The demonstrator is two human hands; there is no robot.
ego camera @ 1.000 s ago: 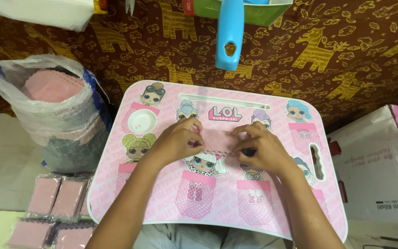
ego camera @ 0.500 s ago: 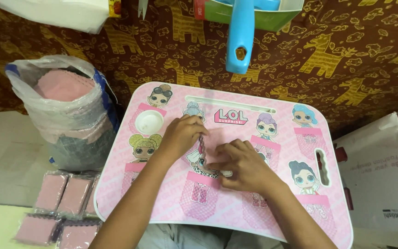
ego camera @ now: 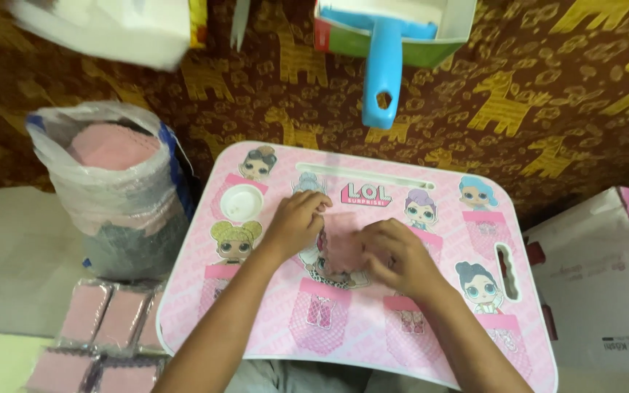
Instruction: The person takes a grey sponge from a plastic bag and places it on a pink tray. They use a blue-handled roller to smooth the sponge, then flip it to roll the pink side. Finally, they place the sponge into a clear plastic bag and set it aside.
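- Left hand (ego camera: 296, 222) curled, fingertips pinching the pink sheet's (ego camera: 343, 244) upper edge.
- Right hand (ego camera: 394, 255) flat, fingers pressing that sheet down.
- Sheet at frame centre, on my pink lap tray (ego camera: 271, 320).

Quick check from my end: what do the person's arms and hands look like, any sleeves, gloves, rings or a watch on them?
Both forearms are bare as far as the frame shows: no sleeves in view. The left hand and right hand wear no gloves, and no watch, bracelet or ring is visible. Finger detail is too blurred to rule out a thin ring.
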